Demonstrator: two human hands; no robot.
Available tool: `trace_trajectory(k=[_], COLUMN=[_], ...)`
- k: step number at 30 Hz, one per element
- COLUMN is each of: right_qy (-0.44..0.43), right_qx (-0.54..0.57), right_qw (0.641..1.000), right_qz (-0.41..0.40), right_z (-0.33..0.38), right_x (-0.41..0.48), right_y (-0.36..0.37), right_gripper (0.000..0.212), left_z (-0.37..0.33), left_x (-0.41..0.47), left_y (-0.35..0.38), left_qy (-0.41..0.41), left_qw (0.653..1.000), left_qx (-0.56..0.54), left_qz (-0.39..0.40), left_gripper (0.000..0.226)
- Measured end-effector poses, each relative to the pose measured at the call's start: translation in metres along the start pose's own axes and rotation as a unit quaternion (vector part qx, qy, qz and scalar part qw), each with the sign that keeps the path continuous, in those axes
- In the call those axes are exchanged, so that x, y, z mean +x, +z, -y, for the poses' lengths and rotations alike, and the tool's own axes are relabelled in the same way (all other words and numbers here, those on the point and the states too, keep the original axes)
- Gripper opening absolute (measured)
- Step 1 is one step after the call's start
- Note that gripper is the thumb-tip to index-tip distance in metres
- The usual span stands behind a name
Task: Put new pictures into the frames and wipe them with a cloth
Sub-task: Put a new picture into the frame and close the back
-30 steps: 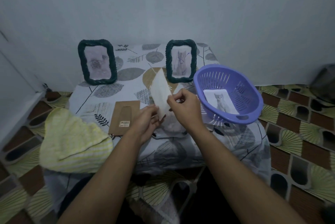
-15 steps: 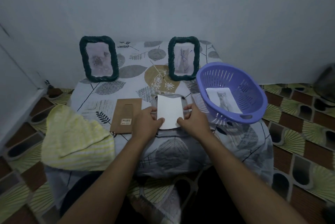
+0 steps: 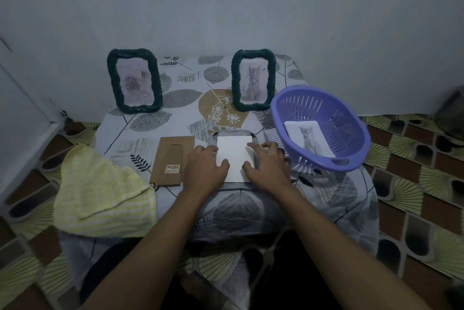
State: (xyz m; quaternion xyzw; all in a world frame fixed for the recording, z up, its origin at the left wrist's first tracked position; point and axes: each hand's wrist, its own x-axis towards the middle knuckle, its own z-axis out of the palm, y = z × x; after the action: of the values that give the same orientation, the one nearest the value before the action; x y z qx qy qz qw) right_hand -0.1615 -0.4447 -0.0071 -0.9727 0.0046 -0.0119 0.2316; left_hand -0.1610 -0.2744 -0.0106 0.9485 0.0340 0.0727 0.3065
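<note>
Picture sheet, centre frame, being pressed flat by spread fingers of left hand and right hand, nothing gripped; backing board lying apart; cloth, lower left, unused.

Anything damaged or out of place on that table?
Yes: the cat picture in the right standing frame has dark scribbles across it. The yellow cloth hangs off the front-left corner of the table, and the purple basket sits tilted at the right edge.
</note>
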Motion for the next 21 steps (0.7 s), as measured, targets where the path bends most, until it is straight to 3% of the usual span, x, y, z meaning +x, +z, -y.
trace_trajectory(k=[5, 21], right_qy=[-0.003, 0.002], right_qx=[-0.018, -0.011], right_qw=[0.999, 1.000], right_qz=[0.029, 0.026], right_z=[-0.0036, -0.0022], right_x=[0.0036, 0.0037], right_y=[0.0035, 0.0024], right_gripper=[0.056, 0.055], left_z=[-0.0001, 0.0021], left_x=[0.0043, 0.0045], left_y=[0.0035, 0.0061], left_qy=[0.019, -0.007], left_qw=[0.995, 0.998], left_qx=[0.095, 0.054], left_qz=[0.012, 0.042], left_gripper=[0.047, 0.047])
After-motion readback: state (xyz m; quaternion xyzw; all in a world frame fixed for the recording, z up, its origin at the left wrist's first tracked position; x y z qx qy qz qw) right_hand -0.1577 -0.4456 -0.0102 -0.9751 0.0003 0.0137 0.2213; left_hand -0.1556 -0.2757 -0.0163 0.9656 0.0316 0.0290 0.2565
